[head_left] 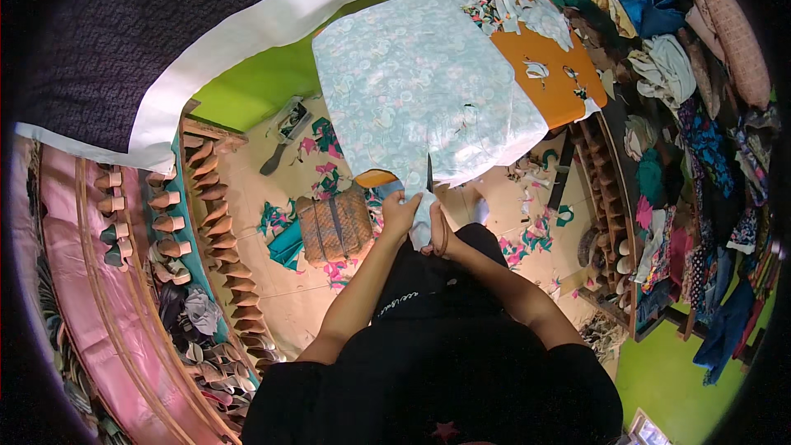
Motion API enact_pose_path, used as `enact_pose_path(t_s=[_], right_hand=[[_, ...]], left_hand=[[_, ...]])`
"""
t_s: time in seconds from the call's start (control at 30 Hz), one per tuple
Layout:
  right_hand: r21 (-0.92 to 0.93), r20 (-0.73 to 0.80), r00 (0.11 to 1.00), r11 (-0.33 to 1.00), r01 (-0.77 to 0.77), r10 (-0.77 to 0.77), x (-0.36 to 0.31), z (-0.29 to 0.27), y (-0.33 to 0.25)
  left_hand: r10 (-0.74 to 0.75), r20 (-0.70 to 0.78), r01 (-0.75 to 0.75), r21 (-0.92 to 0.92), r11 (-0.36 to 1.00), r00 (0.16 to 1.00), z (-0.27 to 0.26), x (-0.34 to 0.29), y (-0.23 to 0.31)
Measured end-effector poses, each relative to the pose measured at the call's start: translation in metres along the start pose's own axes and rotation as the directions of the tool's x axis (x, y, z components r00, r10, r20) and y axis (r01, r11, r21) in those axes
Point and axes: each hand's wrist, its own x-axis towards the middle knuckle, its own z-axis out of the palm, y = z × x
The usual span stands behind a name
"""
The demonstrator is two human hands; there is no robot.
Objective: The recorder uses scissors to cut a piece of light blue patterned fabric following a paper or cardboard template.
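Note:
A large pale blue-green patterned fabric [412, 74] lies spread over a table, its near edge hanging toward me. My right hand [442, 232] is closed around the handles of a pair of scissors [429, 171], whose dark blades point away from me at the fabric's near edge. Just beside it, my left hand [400, 216] grips a light whitish flap of cloth [422, 221] that hangs between my two hands over my lap. Whether the flap is still joined to the large fabric is hard to make out.
Cloth scraps cover part of the orange tabletop [527, 58]. A woven brown bundle [335, 228] sits on the floor among colourful offcuts. Shoe-last racks [218, 222] flank the left, and heaped clothes [659, 115] hang at right. Dark cloth with a white border [148, 49] hangs upper left.

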Motion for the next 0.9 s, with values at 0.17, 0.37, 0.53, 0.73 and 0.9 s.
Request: enact_pose_path(t_s=[0.17, 0.37, 0.53, 0.73, 0.9], right_hand=[[0.141, 0.024, 0.999, 0.99, -0.03, 0.027, -0.001, 0.006, -0.015], [0.231, 0.023, 0.999, 0.973, 0.029, -0.035, -0.003, 0.018, -0.02], [0.241, 0.056, 0.998, 0.97, -0.038, 0.026, 0.006, 0.005, -0.017], [0.187, 0.047, 0.999, 0.982, 0.015, -0.024, 0.006, 0.009, -0.017], [0.112, 0.049, 0.995, 0.991, 0.078, -0.084, 0.015, 0.002, -0.015]], left_hand=[[0.019, 0.007, -0.019, 0.03, 0.999, 1.0, -0.001, -0.003, 0.007], [-0.045, 0.048, 0.044, 0.029, 0.999, 0.998, -0.006, 0.003, 0.002], [-0.063, 0.096, 0.066, -0.031, 0.997, 0.993, -0.003, 0.004, 0.0], [-0.032, 0.114, 0.037, -0.048, 0.998, 0.993, -0.004, 0.003, 0.004], [-0.025, 0.115, 0.029, -0.035, 0.999, 0.993, -0.005, 0.004, -0.001]])
